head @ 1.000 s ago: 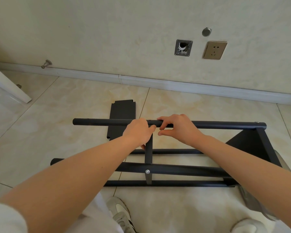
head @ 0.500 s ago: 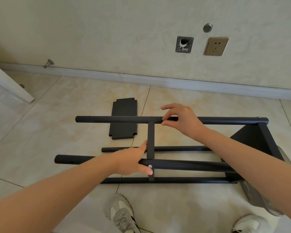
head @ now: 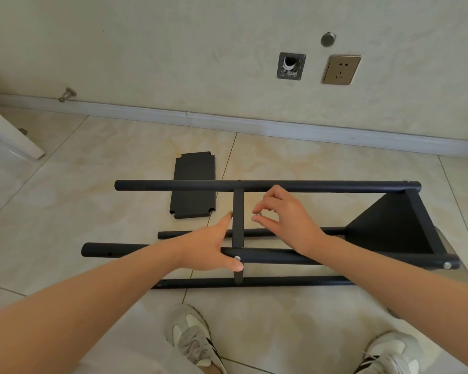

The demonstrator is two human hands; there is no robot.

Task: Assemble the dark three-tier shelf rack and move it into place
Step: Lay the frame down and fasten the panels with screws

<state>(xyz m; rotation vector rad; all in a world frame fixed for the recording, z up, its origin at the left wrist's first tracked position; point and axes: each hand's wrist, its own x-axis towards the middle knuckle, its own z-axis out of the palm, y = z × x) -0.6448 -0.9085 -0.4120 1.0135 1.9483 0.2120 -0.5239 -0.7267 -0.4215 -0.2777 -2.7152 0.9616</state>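
left hand (head: 214, 247) is pressing, fingers straight, on the rack (head: 308, 186) lying at frame centre; right hand (head: 284, 220) is pinching a small screw (head: 256, 215) beside its crossbar.

Small silvery part (head: 257, 215) pinched in right hand (head: 284, 222): too small to tell, screw or nut. Left hand (head: 208, 249) covers a stretch of the near tube (head: 384, 261). Loose panel (head: 193, 203) partly hidden behind far tube (head: 322, 186). Left shoe (head: 192, 338), right shoe (head: 389, 352) cut off by bottom edge.
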